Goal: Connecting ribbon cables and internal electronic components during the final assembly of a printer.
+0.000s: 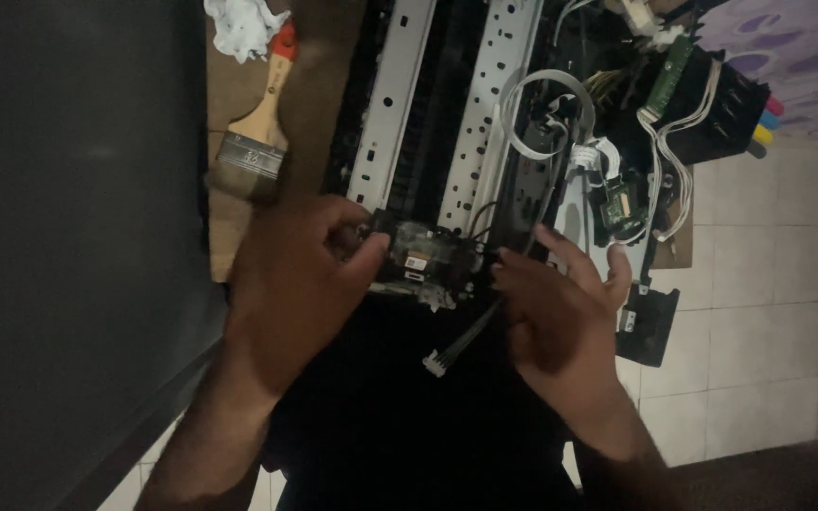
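Note:
A small dark printer carriage part (425, 257) with a clear plastic top sits between my hands, in front of an opened printer (456, 104). My left hand (295, 284) grips its left end with thumb and fingers. At the part's right end is my right hand (560, 303), its fingers spread and touching the edge. A thin cable with a white connector (435, 362) hangs below the part. Two long white metal rails (392, 104) run away from me across the printer.
A paintbrush (259, 132) with a wooden handle lies on a brown board at upper left, next to a crumpled white cloth (240, 26). White ribbon cables (551, 114) and a green circuit board (666, 76) lie at upper right. A dark panel (78, 237) fills the left; white floor tiles (759, 284) are on the right.

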